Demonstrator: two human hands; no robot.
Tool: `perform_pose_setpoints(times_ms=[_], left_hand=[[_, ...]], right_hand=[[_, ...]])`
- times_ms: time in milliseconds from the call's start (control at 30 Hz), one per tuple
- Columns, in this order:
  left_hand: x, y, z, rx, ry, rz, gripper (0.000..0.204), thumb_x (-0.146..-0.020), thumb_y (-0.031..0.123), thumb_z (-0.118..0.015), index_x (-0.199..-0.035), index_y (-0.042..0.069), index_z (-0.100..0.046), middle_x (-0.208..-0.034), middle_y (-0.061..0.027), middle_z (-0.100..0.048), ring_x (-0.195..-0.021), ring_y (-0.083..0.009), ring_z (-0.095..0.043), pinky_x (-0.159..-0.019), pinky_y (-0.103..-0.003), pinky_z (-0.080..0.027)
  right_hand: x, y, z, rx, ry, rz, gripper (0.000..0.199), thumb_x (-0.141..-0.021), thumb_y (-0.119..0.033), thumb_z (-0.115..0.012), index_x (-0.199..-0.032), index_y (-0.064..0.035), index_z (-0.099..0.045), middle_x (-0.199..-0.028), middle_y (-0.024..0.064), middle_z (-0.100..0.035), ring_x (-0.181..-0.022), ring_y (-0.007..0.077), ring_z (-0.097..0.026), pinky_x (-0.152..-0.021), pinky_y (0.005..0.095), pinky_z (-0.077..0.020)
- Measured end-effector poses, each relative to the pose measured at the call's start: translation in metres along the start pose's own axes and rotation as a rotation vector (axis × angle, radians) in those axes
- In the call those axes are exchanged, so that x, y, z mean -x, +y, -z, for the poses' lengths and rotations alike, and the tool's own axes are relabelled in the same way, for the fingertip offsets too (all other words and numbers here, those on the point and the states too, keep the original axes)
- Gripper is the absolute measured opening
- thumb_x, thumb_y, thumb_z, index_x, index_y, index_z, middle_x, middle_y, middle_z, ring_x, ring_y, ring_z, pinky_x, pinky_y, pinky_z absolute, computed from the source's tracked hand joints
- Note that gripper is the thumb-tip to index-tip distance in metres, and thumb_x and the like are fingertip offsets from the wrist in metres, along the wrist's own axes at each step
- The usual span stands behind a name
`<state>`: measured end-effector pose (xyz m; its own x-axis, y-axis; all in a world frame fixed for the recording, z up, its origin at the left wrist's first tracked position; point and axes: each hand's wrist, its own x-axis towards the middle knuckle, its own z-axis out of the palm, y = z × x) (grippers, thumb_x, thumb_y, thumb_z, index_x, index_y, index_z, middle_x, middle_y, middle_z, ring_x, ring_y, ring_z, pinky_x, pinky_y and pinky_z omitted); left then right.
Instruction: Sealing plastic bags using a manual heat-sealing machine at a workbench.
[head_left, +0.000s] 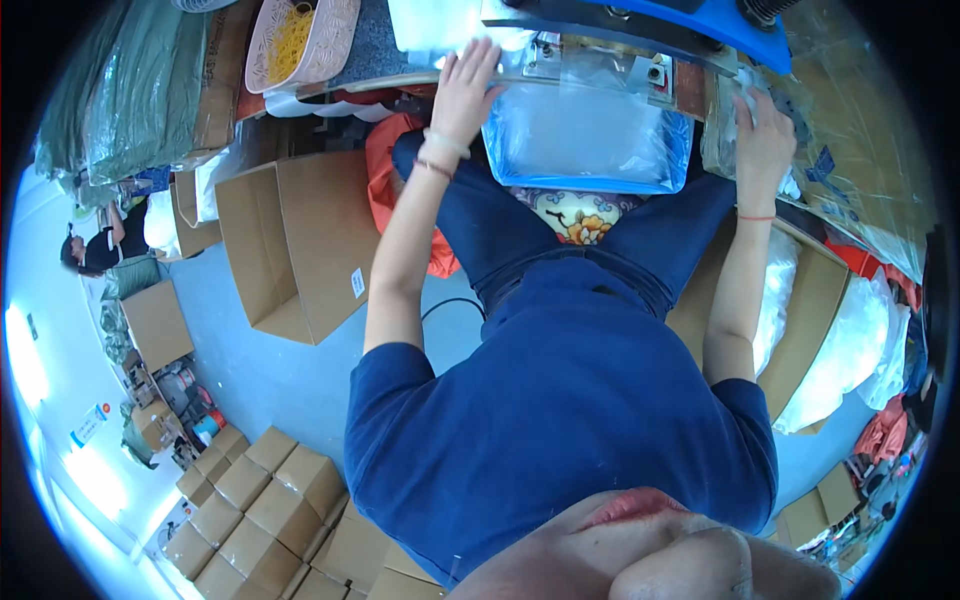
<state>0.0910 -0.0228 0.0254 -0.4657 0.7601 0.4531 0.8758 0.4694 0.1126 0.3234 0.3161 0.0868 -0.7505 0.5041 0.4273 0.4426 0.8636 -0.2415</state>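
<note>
- The blue machine [650, 25] at the far side is cut off by the top edge; only its lower front shows.
- The right hand [762, 140] rests among clear plastic bags [850, 130]; its fingertips are lost in the glare, so the grip cannot be told.
- The far end of the clear bag [588, 135] slips under the machine's bar.
- The person [100, 245] at far left is too small to make out.
- The boxes [265, 515] near left blur toward the rim.
</note>
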Motion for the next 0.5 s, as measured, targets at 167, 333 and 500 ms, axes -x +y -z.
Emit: perform_pose_setpoints(times_ms=[167,333,500], left_hand=[[0.007,-0.002,-0.004,0.064,0.251,0.087,0.016,-0.083,0.010,-0.068,-0.098,0.006,-0.070,-0.103,-0.0052,-0.072,-0.103,-0.0228,-0.066,-0.090,-0.039,-0.048],[-0.004,0.028,0.034,0.272,0.369,0.156,0.011,-0.078,0.003,-0.069,-0.090,0.004,-0.071,-0.094,-0.0090,-0.072,-0.095,-0.0273,-0.067,-0.089,-0.038,-0.051],[0.006,0.075,0.074,0.889,0.101,0.593,0.019,-0.083,0.012,-0.076,-0.099,0.001,-0.075,-0.091,-0.0083,-0.075,-0.082,-0.0093,-0.067,-0.074,-0.023,-0.052]], right_hand=[[-0.001,-0.006,0.022,-0.029,-0.086,-0.176,0.026,-0.092,-0.026,-0.065,-0.112,-0.0099,-0.066,-0.107,0.0156,-0.067,-0.091,0.0343,-0.065,-0.080,0.0398,-0.0497],[0.012,-0.055,0.066,-0.400,0.146,0.211,0.029,-0.090,-0.017,-0.068,-0.118,-0.0112,-0.067,-0.111,0.0064,-0.068,-0.088,0.0150,-0.061,-0.079,0.0278,-0.0481],[0.044,-0.127,0.051,-1.002,-0.468,-0.369,0.025,-0.086,-0.002,-0.071,-0.111,-0.0044,-0.069,-0.110,0.0014,-0.067,-0.090,0.0064,-0.059,-0.080,0.0209,-0.0474]])
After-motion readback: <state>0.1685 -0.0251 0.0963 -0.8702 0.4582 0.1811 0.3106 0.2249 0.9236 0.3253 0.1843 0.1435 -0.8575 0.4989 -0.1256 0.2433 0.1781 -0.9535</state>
